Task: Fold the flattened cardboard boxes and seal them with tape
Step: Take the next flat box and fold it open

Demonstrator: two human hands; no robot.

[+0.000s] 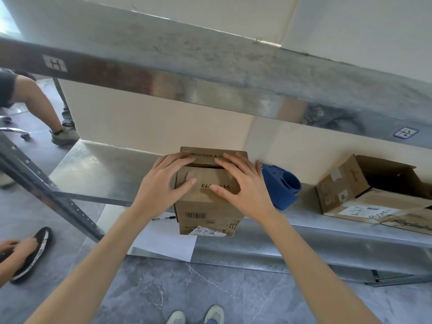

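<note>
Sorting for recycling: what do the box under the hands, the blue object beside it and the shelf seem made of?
Box: brown cardboard, matte; creased flaps, printed lettering.
Blue object: likely moulded plastic; smooth, even colour.
Shelf: sheet metal, perhaps galvanised steel; grey, dully reflective.

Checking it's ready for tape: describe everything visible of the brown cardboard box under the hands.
The brown cardboard box stands upright on the metal shelf. Its top flaps are folded down, a dark gap between them. Black print, a barcode and a white label show. Left hand and right hand press on top.
</note>
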